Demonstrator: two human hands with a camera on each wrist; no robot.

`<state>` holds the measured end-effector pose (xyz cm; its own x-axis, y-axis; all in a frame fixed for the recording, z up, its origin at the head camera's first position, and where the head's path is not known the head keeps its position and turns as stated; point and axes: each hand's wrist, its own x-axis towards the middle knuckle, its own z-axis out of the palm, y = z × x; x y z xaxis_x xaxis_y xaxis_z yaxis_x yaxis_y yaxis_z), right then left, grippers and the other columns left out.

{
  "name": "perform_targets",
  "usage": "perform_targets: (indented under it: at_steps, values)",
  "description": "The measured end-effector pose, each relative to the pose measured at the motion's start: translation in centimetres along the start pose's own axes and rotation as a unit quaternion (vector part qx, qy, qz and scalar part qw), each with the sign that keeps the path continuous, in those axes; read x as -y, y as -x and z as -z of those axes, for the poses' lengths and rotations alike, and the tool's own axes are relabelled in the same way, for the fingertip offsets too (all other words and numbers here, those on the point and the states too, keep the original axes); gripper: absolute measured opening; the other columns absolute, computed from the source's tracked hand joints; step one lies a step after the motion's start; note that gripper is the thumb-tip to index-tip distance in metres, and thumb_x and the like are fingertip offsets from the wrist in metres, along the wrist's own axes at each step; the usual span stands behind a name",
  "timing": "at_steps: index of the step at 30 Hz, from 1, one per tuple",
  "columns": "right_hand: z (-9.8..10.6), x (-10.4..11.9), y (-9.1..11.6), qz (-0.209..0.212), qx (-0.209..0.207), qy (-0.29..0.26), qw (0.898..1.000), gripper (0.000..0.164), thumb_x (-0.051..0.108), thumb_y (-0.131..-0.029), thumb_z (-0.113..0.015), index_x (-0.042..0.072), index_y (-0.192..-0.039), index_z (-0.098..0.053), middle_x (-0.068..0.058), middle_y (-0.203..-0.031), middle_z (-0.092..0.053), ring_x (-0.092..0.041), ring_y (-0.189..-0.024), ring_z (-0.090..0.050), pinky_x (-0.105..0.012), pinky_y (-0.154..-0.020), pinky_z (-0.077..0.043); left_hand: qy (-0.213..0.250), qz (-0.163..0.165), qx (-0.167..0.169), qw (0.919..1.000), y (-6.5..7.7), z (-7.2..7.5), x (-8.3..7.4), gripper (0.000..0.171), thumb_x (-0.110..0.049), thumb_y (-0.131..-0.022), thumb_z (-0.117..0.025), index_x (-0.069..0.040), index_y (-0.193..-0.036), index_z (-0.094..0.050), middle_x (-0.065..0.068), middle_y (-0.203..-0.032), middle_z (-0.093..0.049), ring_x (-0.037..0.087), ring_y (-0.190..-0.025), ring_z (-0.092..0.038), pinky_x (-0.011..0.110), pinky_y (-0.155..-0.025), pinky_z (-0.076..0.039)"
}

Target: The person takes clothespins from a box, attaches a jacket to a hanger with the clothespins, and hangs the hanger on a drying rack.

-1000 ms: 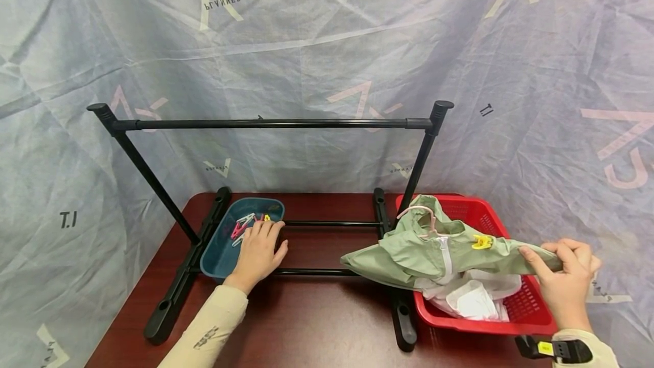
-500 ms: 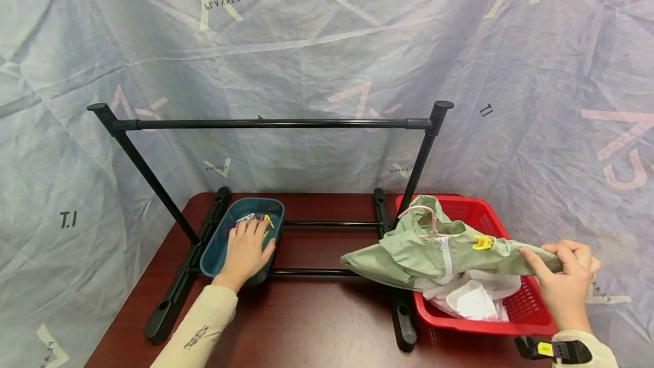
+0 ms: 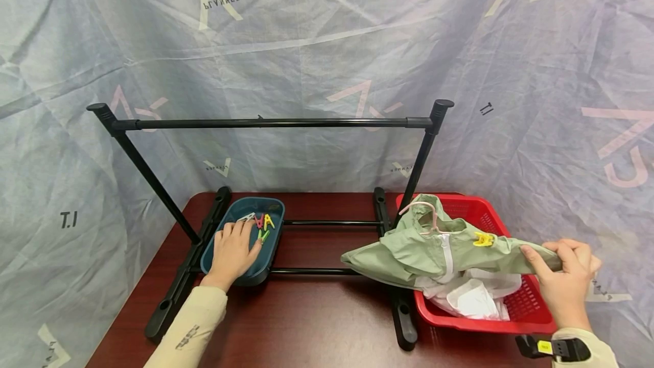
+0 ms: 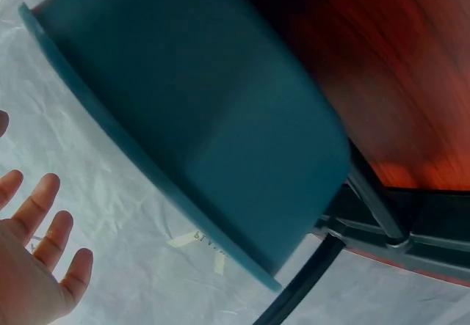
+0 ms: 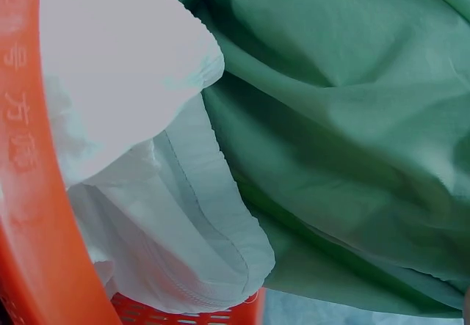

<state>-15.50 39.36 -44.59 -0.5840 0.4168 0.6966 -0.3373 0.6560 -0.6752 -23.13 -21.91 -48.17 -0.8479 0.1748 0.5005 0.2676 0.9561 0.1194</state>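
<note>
My left hand [image 3: 231,255] hangs over a blue plastic bin [image 3: 258,277], where several clothespins lie, among them a yellow clothespin [image 3: 268,222] and a green clothespin [image 3: 263,236]. In the left wrist view the fingers of that left hand [image 4: 33,266] are spread beside the bin's wall [image 4: 205,105], holding nothing. My right hand [image 3: 568,280] pinches the sleeve end of a light green jacket [image 3: 401,260] and stretches it sideways. A pink hanger [image 3: 434,217] sits in the jacket's neck. A yellow clip [image 3: 483,239] is on its shoulder. The jacket fills much of the right wrist view.
Under the jacket stands a red basket [image 3: 528,320] with white cloth [image 3: 475,301] inside. A black rack [image 3: 271,124] spans the dark red table [image 3: 317,322], its right foot [image 3: 405,322] close to the basket. A printed grey sheet [image 3: 317,27] hangs behind.
My left hand has moved left and slightly down across the bin, uncovering pink, yellow and green clothespins. My right hand and the jacket have stayed in place.
</note>
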Motion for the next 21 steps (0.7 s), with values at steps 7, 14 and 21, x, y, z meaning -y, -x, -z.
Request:
perform_targets:
  at_steps: [7, 14, 21]
  values:
    - [0.3, 0.6, 0.0, -0.026, 0.031, 0.013, 0.999, 0.024, 0.000, -0.078, -0.077, -0.009, -0.089, -0.058, 0.029, -0.101, -0.039, 0.003, -0.112, -0.021, -0.038, -0.101, -0.007, 0.005, 0.023, 0.021, 0.9995, 0.1, 0.2, 0.7, 0.049, -0.028, -0.088, -0.070, -0.002, -0.127, -0.058, 0.019, -0.119, -0.058, 0.038, -0.107, -0.047, 0.054, -0.083, -0.036]
    - [0.6, 0.4, -0.2, -0.039, 0.059, 0.033, 0.997, 0.022, 0.003, -0.081, -0.076, -0.006, -0.090, -0.058, 0.027, -0.100, -0.036, 0.004, -0.108, -0.017, -0.046, -0.100, 0.000, 0.004, 0.026, 0.020, 0.9995, 0.4, 0.2, 1.1, 0.050, -0.028, -0.088, -0.070, -0.002, -0.128, -0.056, 0.019, -0.117, -0.058, 0.039, -0.107, -0.047, 0.054, -0.082, -0.036]
    - [0.8, 0.3, -0.2, -0.046, 0.070, 0.053, 0.995, 0.021, 0.009, -0.084, -0.074, -0.004, -0.090, -0.058, 0.027, -0.099, -0.033, 0.003, -0.105, -0.014, -0.049, -0.100, 0.003, -0.007, 0.028, 0.027, 0.9992, 0.2, 0.4, 1.6, 0.045, -0.028, -0.089, -0.069, -0.002, -0.124, -0.057, 0.019, -0.113, -0.057, 0.039, -0.106, -0.046, 0.055, -0.082, -0.035]
